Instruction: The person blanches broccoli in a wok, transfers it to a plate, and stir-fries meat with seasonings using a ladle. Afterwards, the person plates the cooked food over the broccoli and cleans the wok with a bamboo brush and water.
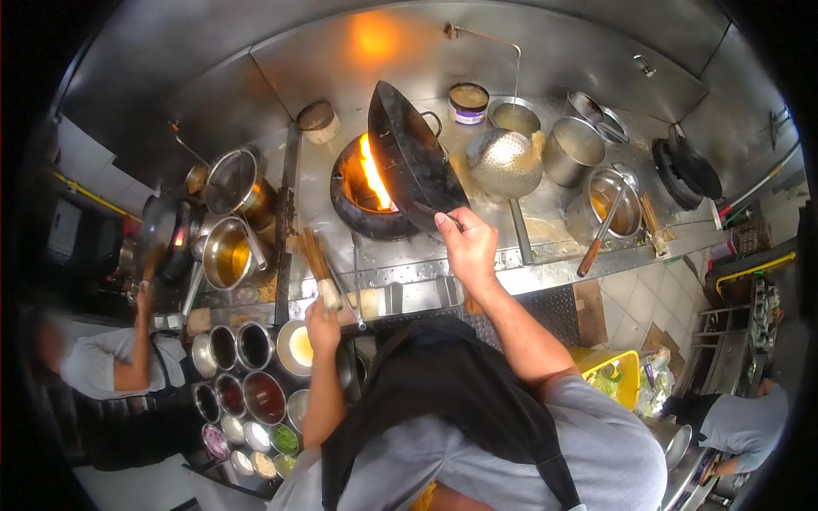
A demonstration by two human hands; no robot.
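My right hand [470, 247] is closed on the near edge of a black wok [409, 157], probably at its handle, which my fingers partly hide. The wok stands tilted on its side over the round burner [375, 223], its far loop handle raised. Orange flame [373, 175] shows beside it in the burner opening. Wrapped round the pale bound grip of a bamboo wok brush [317, 260], my left hand [322, 328] is at the stove's front edge. The bristles point up and away from me, apart from the wok. A thin metal rod [358, 289] lies beside the brush.
Right of the wok are a perforated strainer [504, 166], a steel pot [573, 152] and a pot with a ladle [613, 204]. Sauce and ingredient bowls [264, 396] stand lower left. A yellow bin [629, 375] is at right. Co-workers [128, 362] stand on both sides.
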